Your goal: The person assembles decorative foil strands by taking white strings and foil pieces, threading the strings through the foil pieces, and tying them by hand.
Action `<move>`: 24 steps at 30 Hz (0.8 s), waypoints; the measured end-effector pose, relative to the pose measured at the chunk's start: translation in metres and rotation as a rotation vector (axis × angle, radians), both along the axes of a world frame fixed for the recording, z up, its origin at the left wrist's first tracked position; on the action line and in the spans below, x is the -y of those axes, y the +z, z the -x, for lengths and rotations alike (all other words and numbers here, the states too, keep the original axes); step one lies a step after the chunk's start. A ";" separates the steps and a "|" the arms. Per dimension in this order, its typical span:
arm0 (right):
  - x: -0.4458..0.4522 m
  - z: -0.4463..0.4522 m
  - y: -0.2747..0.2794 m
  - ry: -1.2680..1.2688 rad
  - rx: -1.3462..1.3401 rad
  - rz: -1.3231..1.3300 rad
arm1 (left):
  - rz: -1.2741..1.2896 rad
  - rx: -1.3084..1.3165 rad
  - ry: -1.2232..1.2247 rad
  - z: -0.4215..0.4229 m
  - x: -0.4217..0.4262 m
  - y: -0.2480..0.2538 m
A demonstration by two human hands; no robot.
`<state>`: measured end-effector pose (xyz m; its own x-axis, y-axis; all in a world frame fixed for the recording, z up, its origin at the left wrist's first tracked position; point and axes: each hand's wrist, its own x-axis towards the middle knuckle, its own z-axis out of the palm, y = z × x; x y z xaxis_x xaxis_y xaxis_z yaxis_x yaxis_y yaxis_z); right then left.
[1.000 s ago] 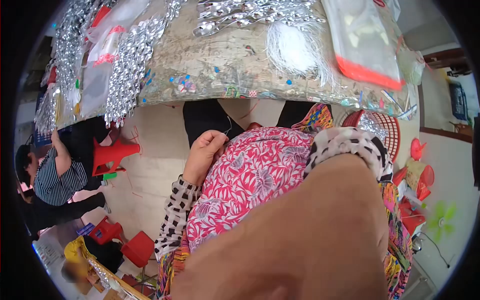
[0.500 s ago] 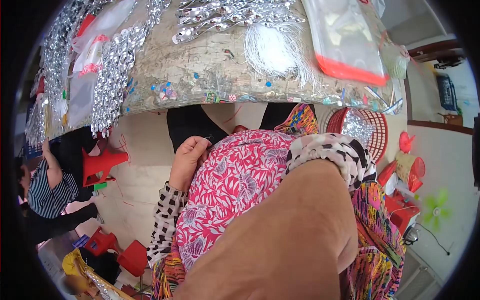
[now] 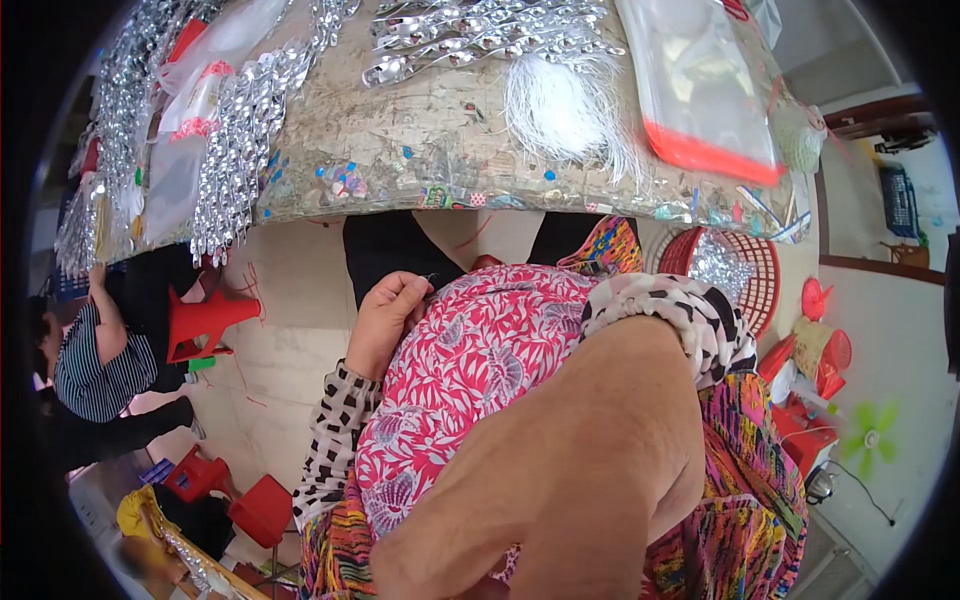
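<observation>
My left hand (image 3: 390,312) is closed in a pinch above my lap, beside the pink floral cloth (image 3: 470,370). A thin thread (image 3: 432,276) seems to show at its fingertips, though it is too fine to see clearly. My right hand (image 3: 530,480) is raised very close to the camera over the cloth, its fingers turned away and mostly cut off by the lower edge. Ahead on the table lie a bundle of white threads (image 3: 560,110) and silvery strips (image 3: 480,45) with shiny round pieces.
The worn table (image 3: 400,130) also bears clear plastic bags with red edges (image 3: 710,90). More silver strands (image 3: 240,140) hang at its left edge. A red basket (image 3: 765,280) holds silvery pieces. At left sits another person (image 3: 105,365) near a red stool (image 3: 205,320); a green fan (image 3: 870,438) stands right.
My right hand has shifted slightly and turned near the camera, opening a small gap onto the cloth below. My left hand keeps its pinch. The whole view has shifted slightly.
</observation>
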<state>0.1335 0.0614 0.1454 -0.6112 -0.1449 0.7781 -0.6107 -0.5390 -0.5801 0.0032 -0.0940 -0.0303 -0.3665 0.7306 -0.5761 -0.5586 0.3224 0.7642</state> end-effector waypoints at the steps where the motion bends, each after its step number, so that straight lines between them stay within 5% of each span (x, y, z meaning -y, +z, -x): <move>1: 0.014 0.005 0.001 0.009 0.003 -0.011 | 0.002 -0.002 0.003 0.000 0.000 0.000; 9: -0.005 0.005 0.000 0.117 0.013 -0.122 | 0.032 -0.013 -0.002 0.002 0.001 0.000; 10: -0.013 0.008 0.002 0.073 0.174 -0.316 | -0.035 0.045 0.014 0.003 0.000 0.002; 11: -0.023 0.015 0.003 0.026 0.331 -0.510 | -0.036 0.033 0.029 -0.002 0.002 0.007; 13: -0.017 0.042 -0.052 -0.467 0.347 -0.623 | -0.108 -0.131 0.244 -0.022 -0.016 0.059; 14: -0.019 0.046 -0.081 -0.555 0.339 -0.760 | -0.114 -0.100 0.038 -0.002 0.006 0.016; 15: -0.021 0.048 -0.102 -0.647 0.331 -0.897 | -0.053 -0.223 -0.045 -0.001 0.008 0.031; 20: -0.025 0.040 -0.123 -0.212 0.619 -0.980 | -0.114 -0.294 -0.092 0.013 0.019 0.064; 24: -0.032 0.041 -0.114 -0.410 0.676 -0.852 | -0.074 -0.297 -0.117 0.020 0.027 0.059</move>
<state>0.0924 0.0933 0.0313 -0.9870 -0.1595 0.0215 -0.0768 0.3490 -0.9340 -0.0168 -0.1209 0.0287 -0.4212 0.8136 -0.4009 -0.2704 0.3093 0.9117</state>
